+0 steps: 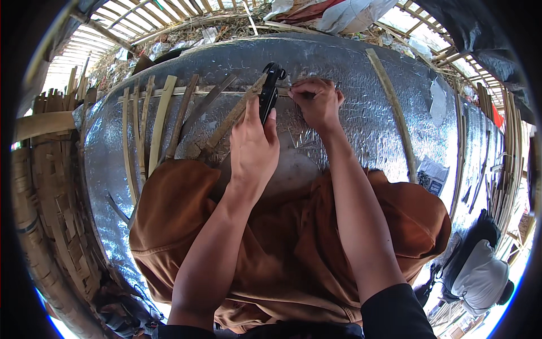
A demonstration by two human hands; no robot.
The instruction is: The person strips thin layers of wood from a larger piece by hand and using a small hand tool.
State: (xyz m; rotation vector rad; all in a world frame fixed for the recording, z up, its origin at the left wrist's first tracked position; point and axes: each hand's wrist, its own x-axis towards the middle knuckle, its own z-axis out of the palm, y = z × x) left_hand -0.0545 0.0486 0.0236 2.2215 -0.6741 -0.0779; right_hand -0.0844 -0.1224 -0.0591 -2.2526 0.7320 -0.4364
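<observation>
My left hand (254, 150) is wrapped round a slim black hand tool (269, 93) with a rounded head, which points away from me. Its exact kind does not show clearly. Beside that head, my right hand (319, 101) has thumb and fingertips pinched together; whatever lies between them is too small to name. Both hands are over a silvery foil sheet (361, 96) spread in front of my crossed legs. A bamboo strip (228, 127) slants under the tool and left hand, and a thin strip (183, 91) runs crosswise behind it.
Several bamboo strips (161, 121) lie on the foil to the left, with one long strip (392, 107) at right. A small printed packet (433, 175) with dark bits sits by my right knee. Woven bamboo (59, 214) stands at far left; a person (480, 277) is at lower right.
</observation>
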